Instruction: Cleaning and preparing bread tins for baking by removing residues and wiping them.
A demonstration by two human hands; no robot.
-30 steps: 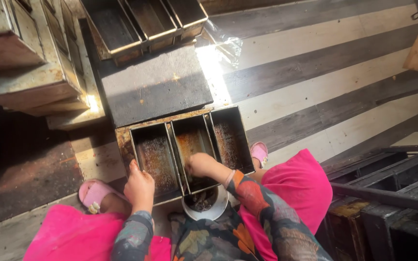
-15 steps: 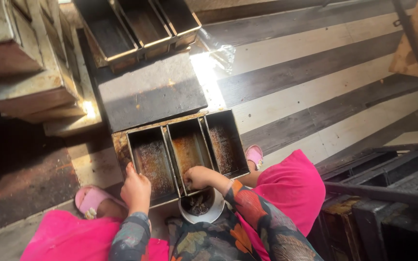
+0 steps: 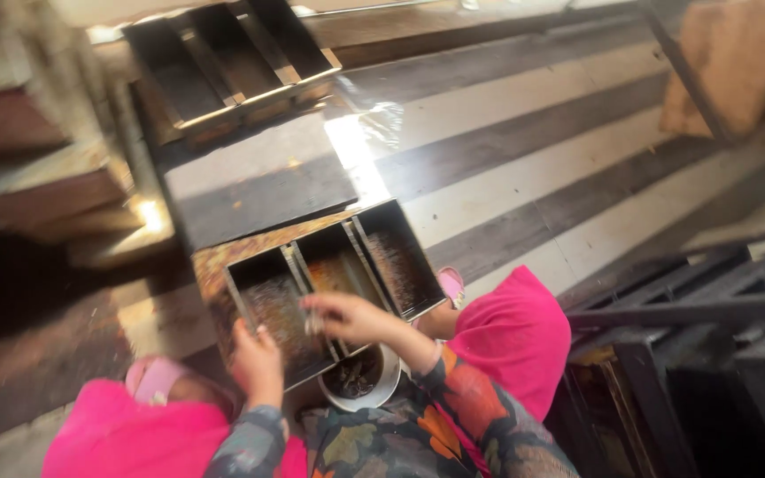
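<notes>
Three-slot baking tin (image 3: 334, 283) sits on the floor between the knees, a second identical tin (image 3: 232, 66) further off. Left hand (image 3: 257, 361) clamps the near tin's front-left edge. Right hand (image 3: 347, 317) hovers over the middle slot, fingers pinched on something blurred. Small white bowl (image 3: 358, 381) just below.

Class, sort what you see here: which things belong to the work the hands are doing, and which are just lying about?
In use:
- triple loaf tin, held at its near edge by the left hand
- right hand, over the middle compartment, pinching something too blurred to identify
- small white bowl by the knees

Lying about:
- second triple tin farther off
- stacked tins at left
- dark metal rack at right
</notes>
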